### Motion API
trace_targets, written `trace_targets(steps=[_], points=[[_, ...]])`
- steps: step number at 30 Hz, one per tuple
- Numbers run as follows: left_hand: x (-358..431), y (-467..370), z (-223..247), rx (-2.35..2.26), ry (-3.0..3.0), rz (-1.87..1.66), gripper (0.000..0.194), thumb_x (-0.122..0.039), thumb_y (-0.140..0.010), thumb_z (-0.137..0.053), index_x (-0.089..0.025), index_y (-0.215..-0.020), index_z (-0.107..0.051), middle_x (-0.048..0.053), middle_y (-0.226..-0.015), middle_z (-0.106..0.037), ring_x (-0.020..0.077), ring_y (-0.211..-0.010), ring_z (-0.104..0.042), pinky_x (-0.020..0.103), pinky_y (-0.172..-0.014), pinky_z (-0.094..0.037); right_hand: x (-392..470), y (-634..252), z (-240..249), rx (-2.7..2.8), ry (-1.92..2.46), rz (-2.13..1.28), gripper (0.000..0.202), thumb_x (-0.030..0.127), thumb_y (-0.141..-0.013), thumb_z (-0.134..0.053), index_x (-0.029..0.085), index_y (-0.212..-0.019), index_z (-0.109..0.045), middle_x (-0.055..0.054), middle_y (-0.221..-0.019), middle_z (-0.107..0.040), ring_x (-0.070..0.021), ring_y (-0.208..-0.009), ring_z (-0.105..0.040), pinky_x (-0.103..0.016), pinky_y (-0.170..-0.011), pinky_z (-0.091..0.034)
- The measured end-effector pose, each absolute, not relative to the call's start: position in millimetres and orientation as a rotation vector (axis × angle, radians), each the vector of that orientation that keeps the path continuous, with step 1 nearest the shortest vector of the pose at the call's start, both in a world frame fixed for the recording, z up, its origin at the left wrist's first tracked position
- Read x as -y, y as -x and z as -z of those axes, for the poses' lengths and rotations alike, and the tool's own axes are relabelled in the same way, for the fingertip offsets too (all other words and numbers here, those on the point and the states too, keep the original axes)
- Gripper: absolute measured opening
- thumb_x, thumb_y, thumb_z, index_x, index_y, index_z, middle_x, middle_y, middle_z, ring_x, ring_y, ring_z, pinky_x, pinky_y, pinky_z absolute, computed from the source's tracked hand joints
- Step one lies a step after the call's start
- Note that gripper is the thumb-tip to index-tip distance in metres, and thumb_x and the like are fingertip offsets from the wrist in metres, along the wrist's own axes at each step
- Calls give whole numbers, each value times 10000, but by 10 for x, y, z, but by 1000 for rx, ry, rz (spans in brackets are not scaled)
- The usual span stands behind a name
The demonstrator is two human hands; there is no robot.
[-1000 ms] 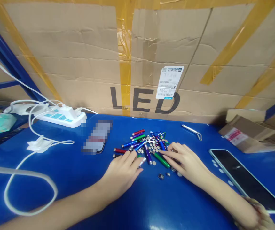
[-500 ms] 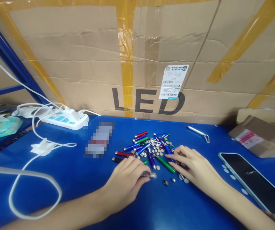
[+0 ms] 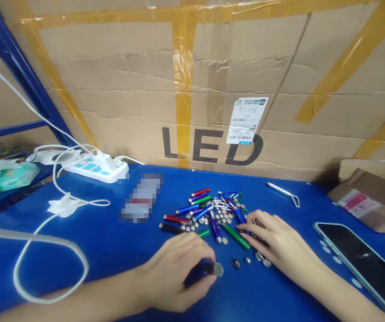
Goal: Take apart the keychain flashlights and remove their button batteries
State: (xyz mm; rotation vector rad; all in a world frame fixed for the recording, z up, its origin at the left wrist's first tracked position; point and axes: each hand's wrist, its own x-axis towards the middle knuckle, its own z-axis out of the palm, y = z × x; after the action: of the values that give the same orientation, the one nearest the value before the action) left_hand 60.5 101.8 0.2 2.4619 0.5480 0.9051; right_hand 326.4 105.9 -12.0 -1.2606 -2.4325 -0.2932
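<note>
My left hand is closed around a small dark cylinder with a round silver end, which faces outward between thumb and index finger. The fingers hide most of it. At the right side of a pile, my right hand curls over a black penlight, partly covered between its fingers and thumb. Nearby lie a green penlight, a purple penlight, a red penlight and several blue ones. Button cells and small carabiner clips are scattered among them. Loose metal parts lie between my hands.
A phone lies at the right, with white round stickers beside it. A silver penlight with a clip lies behind. A power strip and white cables occupy the left. A large carton stands behind the blue table.
My left hand has moved slightly down and turned, so the cylinder's silver end faces me. My right hand stays over the black penlight. The whole view has shifted a little.
</note>
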Motion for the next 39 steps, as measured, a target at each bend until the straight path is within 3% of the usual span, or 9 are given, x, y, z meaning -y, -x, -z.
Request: trace_targets(steps=[7,12,17,24,29,39], points=[[-1009,-628,-8,-542,-2516,-962,140,-122,-778,-540,-174,-906,-513,51,-802,-636,158,-703,-565,261,-642,-462,-1059,-3234,94,2357,1213,420,415,286,-997,-258,202,-886,-649,-63,-888,-606,-163,-726,-584,-292,-613,-431],[-901,-685,-21,-572,-2514,-966,152,-101,-762,-519,-175,-895,-525,38,-741,-630,147,-641,-553,255,-609,-457,-939,-3123,-1,2172,1234,210,261,288,-972,-372,216,-942,-621,-63,-957,-591,-149,-772,-610,-258,-646,-484],[-640,-811,-66,-661,-2244,-935,182,-77,-720,-506,-174,-862,-566,32,-761,-672,129,-654,-599,211,-604,-460,-703,-2881,-110,2067,1044,35,169,209,-932,-461,212,-915,-630,-55,-889,-590,-140,-751,-616,-233,-633,-510],[-579,-872,-111,-845,-1902,-874,57,-171,-840,-480,-167,-866,-531,10,-689,-644,114,-593,-543,217,-573,-409,-508,-2700,-122,1965,929,-134,105,176,-879,-552,207,-856,-649,-46,-820,-584,-132,-694,-601,-215,-571,-523],[-593,-856,-85,-917,-1909,-854,147,-258,-901,-470,-179,-915,-594,-18,-660,-529,113,-589,-450,217,-553,-371,-501,-2719,-144,1875,921,-105,74,163,-844,-608,196,-851,-675,-47,-801,-577,-126,-666,-589,-198,-498,-507],[-602,-844,-37,-871,-1900,-835,191,-266,-934,-443,-210,-1008,-610,-19,-716,-579,111,-613,-508,203,-586,-414,-509,-2711,-137,1926,850,-203,123,133,-836,-610,196,-862,-713,-44,-779,-601,-123,-630,-603,-227,-520,-519]])
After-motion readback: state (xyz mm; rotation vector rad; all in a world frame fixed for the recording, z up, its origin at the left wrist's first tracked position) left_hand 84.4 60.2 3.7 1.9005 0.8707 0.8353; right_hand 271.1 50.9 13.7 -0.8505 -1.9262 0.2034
